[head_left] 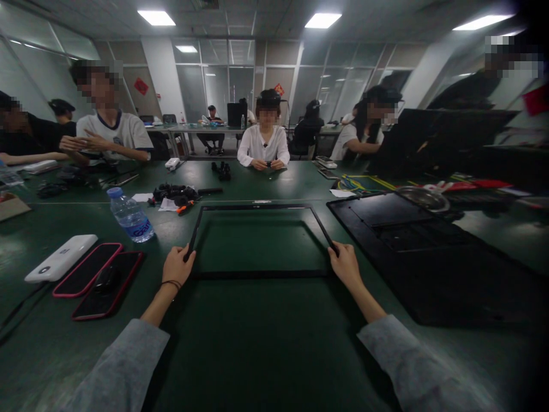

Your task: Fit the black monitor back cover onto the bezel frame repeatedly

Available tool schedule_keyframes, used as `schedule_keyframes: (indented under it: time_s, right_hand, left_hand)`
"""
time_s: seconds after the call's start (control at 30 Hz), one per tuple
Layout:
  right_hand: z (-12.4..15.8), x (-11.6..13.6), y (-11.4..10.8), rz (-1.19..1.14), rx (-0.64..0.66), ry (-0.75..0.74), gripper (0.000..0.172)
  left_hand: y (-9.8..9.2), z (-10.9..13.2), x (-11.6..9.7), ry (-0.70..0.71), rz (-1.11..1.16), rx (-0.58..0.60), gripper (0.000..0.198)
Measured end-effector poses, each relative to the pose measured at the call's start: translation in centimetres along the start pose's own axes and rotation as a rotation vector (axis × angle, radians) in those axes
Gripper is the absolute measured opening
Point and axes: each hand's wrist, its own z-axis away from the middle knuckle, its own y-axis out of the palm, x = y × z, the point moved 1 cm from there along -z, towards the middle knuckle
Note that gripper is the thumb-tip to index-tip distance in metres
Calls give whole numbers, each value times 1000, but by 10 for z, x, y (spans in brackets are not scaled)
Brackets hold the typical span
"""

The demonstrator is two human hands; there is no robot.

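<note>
A thin black rectangular frame, like a laptop screen bezel [261, 275], is held up in front of me, with the green table showing through its opening. My left hand [178, 265] grips its left side, thumb on the inner edge. On the opposite side my right hand [344, 264] is closed around the right strip. The bezel casts a shadow on the table [257, 337] beneath it. To the right of my right hand lies a large black panel [446, 269], flat, with a lighter rectangular area near its far end.
Left of my left hand are a water bottle [132, 216], a white power bank [64, 257] and two phones with pink-red edges [88, 270], a black mouse-like object [106, 278] on one. Tangled black gear [174, 194] lies farther off. A person [266, 140] sits opposite; others sit around.
</note>
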Motion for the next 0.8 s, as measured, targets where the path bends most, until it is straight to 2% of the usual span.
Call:
schedule_keyframes:
  time_s: [0.2, 0.8]
  right_hand:
    - [-2, -11, 6, 88, 29, -28, 41]
    - [-2, -15, 7, 137, 63, -59, 47]
  left_hand:
    - [0, -1, -3, -4, -114, 54, 53]
    - [1, 0, -1, 29, -70, 12, 49]
